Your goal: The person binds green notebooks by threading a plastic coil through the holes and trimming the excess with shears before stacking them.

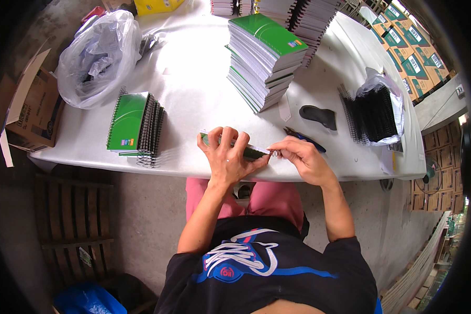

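Observation:
Near the table's front edge my left hand (226, 158) is closed around a small green notebook (255, 152), fingers over its far side and thumb along the near side. My right hand (307, 161) pinches a thin spiral wire (275, 153) at the notebook's right end. How far the wire runs through the pages is hidden. Just beyond my right hand lie dark-handled pliers (310, 140). To the left sits a stack of green spiral-bound notebooks (130, 118). Farther back rises a tall stack of green-covered notebooks (267, 36) without visible coils.
A bundle of black spiral coils (374, 115) lies in white wrapping at the right, near a dark sole-shaped object (319, 116). A clear plastic bag (97, 63) and an open cardboard box (39, 112) stand left. More bound books (314, 23) are stacked at the back.

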The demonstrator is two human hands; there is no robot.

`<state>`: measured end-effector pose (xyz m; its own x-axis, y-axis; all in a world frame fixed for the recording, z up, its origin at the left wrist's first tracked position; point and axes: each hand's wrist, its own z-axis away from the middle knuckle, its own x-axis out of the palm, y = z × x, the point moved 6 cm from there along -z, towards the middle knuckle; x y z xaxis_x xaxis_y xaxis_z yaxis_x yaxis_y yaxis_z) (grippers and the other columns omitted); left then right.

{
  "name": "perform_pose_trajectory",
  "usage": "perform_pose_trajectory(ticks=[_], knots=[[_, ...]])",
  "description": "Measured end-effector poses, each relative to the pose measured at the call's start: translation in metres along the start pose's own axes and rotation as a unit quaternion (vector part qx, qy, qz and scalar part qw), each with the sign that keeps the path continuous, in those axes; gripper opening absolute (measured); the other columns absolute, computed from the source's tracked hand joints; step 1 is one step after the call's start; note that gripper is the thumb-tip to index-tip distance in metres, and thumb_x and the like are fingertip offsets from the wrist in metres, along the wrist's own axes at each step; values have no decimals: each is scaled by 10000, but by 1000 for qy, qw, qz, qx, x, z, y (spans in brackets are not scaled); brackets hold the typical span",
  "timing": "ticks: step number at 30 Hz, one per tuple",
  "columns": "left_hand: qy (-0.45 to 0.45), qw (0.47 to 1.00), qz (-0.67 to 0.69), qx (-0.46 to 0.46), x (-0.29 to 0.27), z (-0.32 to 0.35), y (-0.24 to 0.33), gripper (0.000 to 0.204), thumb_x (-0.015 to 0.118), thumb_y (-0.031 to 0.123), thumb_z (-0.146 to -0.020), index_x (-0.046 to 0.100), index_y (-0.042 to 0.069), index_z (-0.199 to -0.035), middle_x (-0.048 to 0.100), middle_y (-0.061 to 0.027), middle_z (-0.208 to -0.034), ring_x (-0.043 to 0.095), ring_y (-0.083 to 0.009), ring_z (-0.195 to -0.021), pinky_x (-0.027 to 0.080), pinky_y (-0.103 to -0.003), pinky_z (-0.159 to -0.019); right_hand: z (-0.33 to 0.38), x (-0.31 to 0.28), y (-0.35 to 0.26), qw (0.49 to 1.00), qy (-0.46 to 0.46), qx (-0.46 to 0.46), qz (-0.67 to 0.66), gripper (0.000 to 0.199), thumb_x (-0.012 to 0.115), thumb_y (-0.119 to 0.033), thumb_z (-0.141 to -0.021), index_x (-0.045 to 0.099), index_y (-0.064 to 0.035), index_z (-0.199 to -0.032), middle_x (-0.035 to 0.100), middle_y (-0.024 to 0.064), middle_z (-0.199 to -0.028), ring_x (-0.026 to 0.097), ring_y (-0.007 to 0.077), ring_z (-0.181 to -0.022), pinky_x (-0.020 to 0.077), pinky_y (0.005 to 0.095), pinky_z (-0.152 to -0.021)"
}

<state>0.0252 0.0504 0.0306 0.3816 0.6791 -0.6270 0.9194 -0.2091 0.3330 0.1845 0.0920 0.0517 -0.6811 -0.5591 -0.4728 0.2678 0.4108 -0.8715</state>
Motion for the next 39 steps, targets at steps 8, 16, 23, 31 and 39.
perform_pose_trajectory(ticks=[8,16,23,31,39], knots=[[-18,1000,-19,-1,2,1,0,578,665,671,-621,585,158,-876,498,-10,-869,468,-209,-935,276,-521,-839,-6,1,-6,993,111,16,22,249,620,-155,-878,607,-48,-1103,582,86,-756,552,150,-610,462,292,-579],[-58,998,-15,-8,2,3,-3,558,687,635,-634,582,143,-877,494,-27,-923,464,-225,-939,286,-499,-832,-7,3,4,993,-44,104,34,254,592,-198,-898,607,-69,-1117,612,135,-928,595,190,-757,478,323,-658],[4,998,64,-17,-10,-3,-8,653,827,563,-481,551,60,-793,437,-145,-1040,407,-311,-971,394,-431,-824,1,-100,53,850,172,156,474,425,521,20,-709,601,-111,-1106,621,91,-1073,528,299,-1081,400,406,-946],[-28,992,122,-28,-7,-5,-9,623,831,548,-476,537,51,-709,446,-153,-1080,376,-340,-1046,375,-462,-875,-3,-60,31,950,120,-51,-286,311,603,73,-729,643,-2,-1028,660,159,-1056,624,207,-981,481,323,-882],[-31,993,112,-23,-9,-6,-7,654,873,508,-415,507,38,-684,404,-155,-1081,368,-328,-1039,379,-447,-861,-21,-22,12,970,-42,-70,-231,270,636,85,-687,716,-24,-921,704,121,-924,660,171,-879,510,278,-812]])
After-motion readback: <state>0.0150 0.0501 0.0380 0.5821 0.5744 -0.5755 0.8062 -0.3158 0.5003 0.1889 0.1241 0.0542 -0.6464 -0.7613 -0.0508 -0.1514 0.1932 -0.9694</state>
